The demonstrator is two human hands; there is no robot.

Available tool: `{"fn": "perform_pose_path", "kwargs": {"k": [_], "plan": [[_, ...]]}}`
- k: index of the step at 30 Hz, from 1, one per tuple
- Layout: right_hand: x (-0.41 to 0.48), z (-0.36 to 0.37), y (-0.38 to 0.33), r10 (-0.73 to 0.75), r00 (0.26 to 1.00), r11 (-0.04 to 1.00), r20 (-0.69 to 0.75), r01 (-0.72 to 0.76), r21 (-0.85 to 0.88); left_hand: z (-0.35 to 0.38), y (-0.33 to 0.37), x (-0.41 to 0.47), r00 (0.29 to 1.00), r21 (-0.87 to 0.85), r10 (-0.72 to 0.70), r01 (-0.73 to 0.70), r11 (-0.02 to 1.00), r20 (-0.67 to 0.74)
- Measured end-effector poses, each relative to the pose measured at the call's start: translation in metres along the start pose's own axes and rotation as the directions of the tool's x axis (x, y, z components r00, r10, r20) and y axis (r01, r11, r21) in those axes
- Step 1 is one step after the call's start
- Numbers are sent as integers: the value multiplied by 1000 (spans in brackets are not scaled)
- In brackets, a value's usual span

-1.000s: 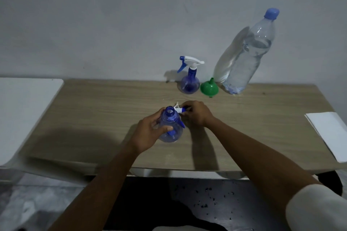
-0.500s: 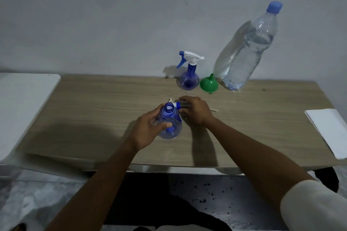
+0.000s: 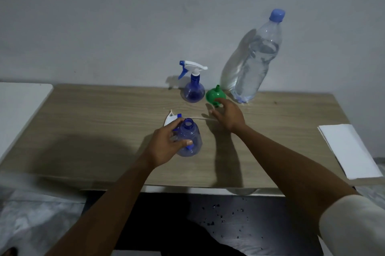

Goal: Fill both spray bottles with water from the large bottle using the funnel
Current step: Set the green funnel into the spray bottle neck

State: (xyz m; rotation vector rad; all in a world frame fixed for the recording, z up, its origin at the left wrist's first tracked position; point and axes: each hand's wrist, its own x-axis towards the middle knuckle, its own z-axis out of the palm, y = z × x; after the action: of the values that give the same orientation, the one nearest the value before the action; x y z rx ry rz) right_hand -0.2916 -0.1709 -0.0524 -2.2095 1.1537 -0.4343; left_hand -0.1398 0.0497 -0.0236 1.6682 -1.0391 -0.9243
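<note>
My left hand (image 3: 166,145) grips a small blue spray bottle (image 3: 190,141) with its neck open, standing on the wooden table (image 3: 93,130). Its white spray head (image 3: 171,119) lies on the table just behind it, with its thin tube running right. My right hand (image 3: 228,115) reaches with spread fingers to the green funnel (image 3: 214,95), which lies mouth down, fingertips at its near edge. A second blue spray bottle (image 3: 192,89) with its head on stands left of the funnel. The large clear water bottle (image 3: 256,64) with a blue cap stands behind it, right.
A folded white paper sheet (image 3: 348,151) lies at the table's right edge. A white surface (image 3: 18,105) adjoins the table on the left. The grey wall stands right behind the bottles.
My right hand let go of the spray head, left it on the table behind the open bottle, and moved back and right to the funnel. My left hand stayed on the bottle.
</note>
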Motion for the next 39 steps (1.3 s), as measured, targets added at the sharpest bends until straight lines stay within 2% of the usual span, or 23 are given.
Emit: {"fn": "perform_pose_path", "kwargs": {"k": [5, 8, 11, 17, 20, 23, 25, 27, 29, 30, 31, 33, 37, 39], "plan": [[33, -10, 3, 14, 1000, 1000, -9, -14, -10, 5, 3, 16, 998, 6, -30, 31, 1000, -53], [54, -8, 1, -28, 999, 998, -28, 26, -63, 5, 1, 17, 998, 105, 1, 6, 994, -63], [65, -4, -1, -59, 998, 989, 12, 60, -135, 7, 3, 16, 999, 191, 2, 8, 982, -50], [53, -9, -6, -74, 996, 975, -41, 64, -211, 11, 0, 12, 997, 113, -8, 18, 993, -83], [36, -24, -8, -57, 993, 991, -101, 44, -130, 12, 3, 10, 996, 103, -18, 27, 994, -88], [3, -37, -16, 122, 971, 982, -204, -88, 166, 12, 4, 7, 997, 110, -15, 24, 994, -82], [-23, -36, -22, 321, 932, 883, -167, -230, 410, 9, 6, 6, 997, 98, -24, 31, 995, -71], [-51, -28, -26, 434, 900, 674, 27, -345, 653, 7, 7, 2, 998, 88, -23, 28, 996, -62], [-72, -20, -33, 423, 841, 324, 336, -487, 811, 6, 9, -1, 998, 68, -18, 22, 997, -58], [-78, -19, -37, 391, 805, 198, 447, -548, 813, 6, 9, -1, 998, 66, -15, 19, 998, -58], [-82, -18, -40, 359, 784, 146, 507, -584, 798, 8, 8, -1, 998, 61, -16, 19, 998, -60], [-85, -21, -47, 268, 803, 154, 532, -581, 799, 10, 6, 0, 998, 53, -20, 24, 998, -64], [-86, -28, -62, 171, 858, 378, 484, -511, 772, 8, 4, 3, 1000, 33, -12, 13, 999, -27], [-83, -32, -67, 138, 860, 439, 491, -497, 748, 8, 3, 3, 1000, 22, -11, 11, 1000, -23]]}}
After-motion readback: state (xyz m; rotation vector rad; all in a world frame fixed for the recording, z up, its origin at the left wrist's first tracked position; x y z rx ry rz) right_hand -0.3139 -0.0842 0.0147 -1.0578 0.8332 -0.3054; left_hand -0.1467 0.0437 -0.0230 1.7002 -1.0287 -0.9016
